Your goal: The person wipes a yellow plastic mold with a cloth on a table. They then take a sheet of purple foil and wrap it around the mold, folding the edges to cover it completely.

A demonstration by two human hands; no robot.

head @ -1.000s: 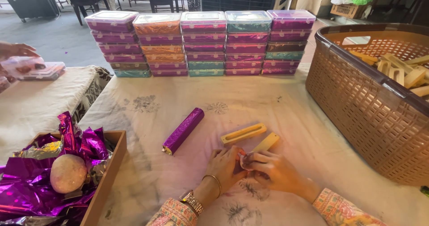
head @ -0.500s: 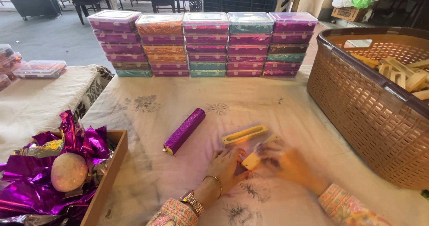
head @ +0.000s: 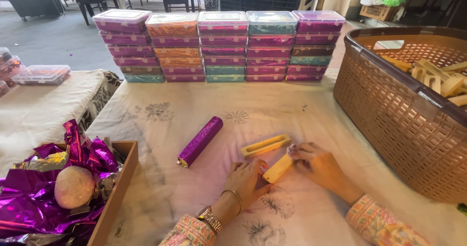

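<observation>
Yellow wooden block [head: 278, 168] lies between both hands on the desk [head: 311, 105], its long axis slanting from the left hand [head: 248, 178] up toward the right hand [head: 318, 165]. The left fingers pinch its near end; the right fingers close on its far end. Just beyond the hands lies a slotted yellow piece [head: 265, 145], with a purple foil roll [head: 200, 141] left of them and a brown basket [head: 389, 105] right.
</observation>
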